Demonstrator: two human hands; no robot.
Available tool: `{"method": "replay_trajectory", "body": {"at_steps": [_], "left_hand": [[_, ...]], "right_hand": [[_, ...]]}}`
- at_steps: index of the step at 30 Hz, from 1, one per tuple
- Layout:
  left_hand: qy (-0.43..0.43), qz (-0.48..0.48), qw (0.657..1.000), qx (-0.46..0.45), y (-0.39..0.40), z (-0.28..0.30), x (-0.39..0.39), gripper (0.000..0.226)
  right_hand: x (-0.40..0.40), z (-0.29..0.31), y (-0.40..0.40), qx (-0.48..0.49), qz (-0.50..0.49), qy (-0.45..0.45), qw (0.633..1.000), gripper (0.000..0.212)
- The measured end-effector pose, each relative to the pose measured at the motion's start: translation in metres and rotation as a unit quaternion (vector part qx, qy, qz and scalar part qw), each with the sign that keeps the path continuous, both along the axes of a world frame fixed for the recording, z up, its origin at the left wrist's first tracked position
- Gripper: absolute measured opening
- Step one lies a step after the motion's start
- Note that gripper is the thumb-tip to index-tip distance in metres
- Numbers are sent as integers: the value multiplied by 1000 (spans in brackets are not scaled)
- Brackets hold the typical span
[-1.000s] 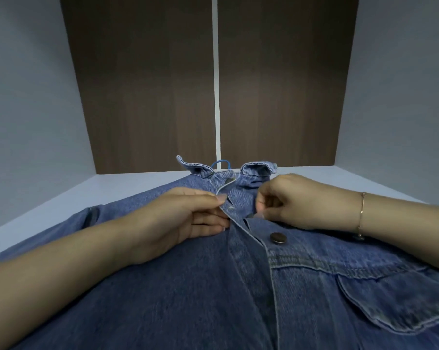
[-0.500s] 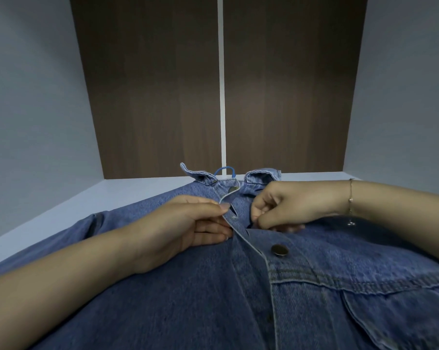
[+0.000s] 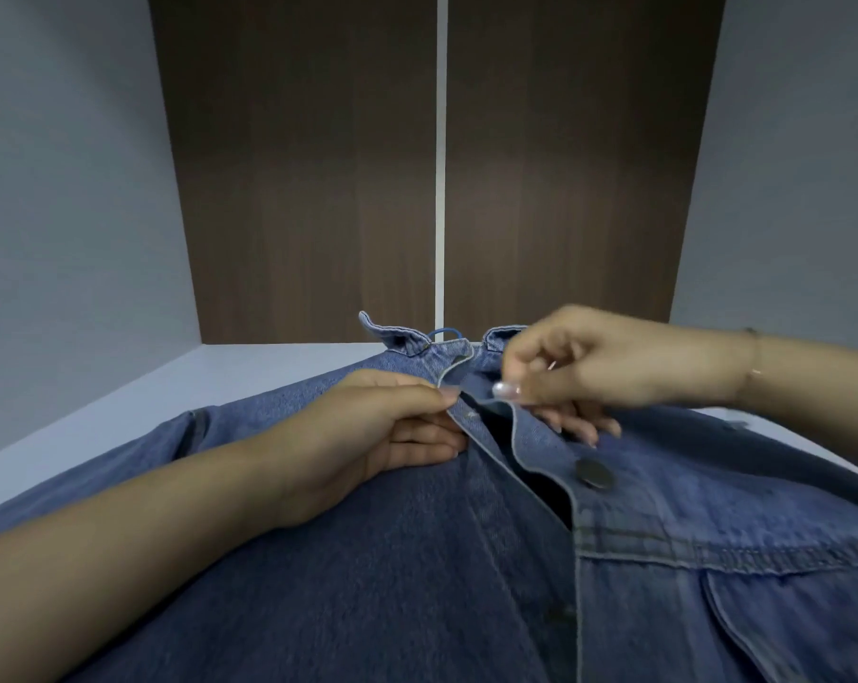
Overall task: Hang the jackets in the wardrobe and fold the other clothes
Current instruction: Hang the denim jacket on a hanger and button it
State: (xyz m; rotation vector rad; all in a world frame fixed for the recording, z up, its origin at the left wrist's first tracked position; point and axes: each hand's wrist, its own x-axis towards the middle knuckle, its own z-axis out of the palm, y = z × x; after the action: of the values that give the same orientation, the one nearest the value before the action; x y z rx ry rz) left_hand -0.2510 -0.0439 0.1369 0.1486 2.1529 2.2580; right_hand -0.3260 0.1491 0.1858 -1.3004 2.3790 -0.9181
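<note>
A blue denim jacket (image 3: 417,584) lies front-up on a white surface (image 3: 210,382), collar at the far end. A blue hanger hook (image 3: 444,332) peeks out between the collar points. My left hand (image 3: 377,436) pinches the left front edge just below the collar. My right hand (image 3: 604,362), slightly blurred, is raised over the right front edge and pinches it near the top, thumb at the edge. The two front edges are parted, showing a dark gap. A metal button (image 3: 593,473) sits on the right front.
Dark brown wooden panels (image 3: 318,189) with a white seam between them close the back. Grey walls stand left and right. The jacket's left sleeve (image 3: 121,465) spreads toward the left edge, and a chest pocket (image 3: 811,628) lies at the lower right.
My right hand has lifted and shifted toward the collar, drawing the right front edge away so a gap has opened. My left hand has kept its pinch in place.
</note>
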Motion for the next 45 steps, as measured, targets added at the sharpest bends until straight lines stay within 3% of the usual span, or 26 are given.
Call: {"method": "replay_trajectory", "body": {"at_steps": [2,3,6,8,10,14,20,25,29,37,45], "left_hand": [[13,3,1000,9,2,2,1,29],[19,8,1000,12,3,4,2,27],[38,20,999,25,7,8,4,14],[45,23,998,21,9,9,4,13],[36,26,999,-2,9,7,4,14],[12,21,999,-30,6,0,4,16],[9,20,1000,-12,5,-3,3,11],[56,-23,998,-31,0,-8,8,26],[131,30,983,-122,5,-10,5,20],[218,84,951,-203,11,-16,-3,4],[322,88,884,-326,15,-19,-4,9]], "right_hand": [[13,-7,6,-86,-23,59,994,30],[19,-15,8,-92,-33,136,986,29],[31,-37,5,24,-29,388,921,33],[33,-42,1,48,-23,425,904,32],[30,-44,2,2,-38,389,921,35],[23,-52,6,-148,-84,204,964,22],[25,-52,7,-233,-87,93,964,31],[29,-50,8,-246,-83,54,964,24],[29,-52,7,-237,-93,1,967,19],[32,-52,7,-186,-124,-110,968,12],[38,-42,7,-207,-145,-310,917,19]]}}
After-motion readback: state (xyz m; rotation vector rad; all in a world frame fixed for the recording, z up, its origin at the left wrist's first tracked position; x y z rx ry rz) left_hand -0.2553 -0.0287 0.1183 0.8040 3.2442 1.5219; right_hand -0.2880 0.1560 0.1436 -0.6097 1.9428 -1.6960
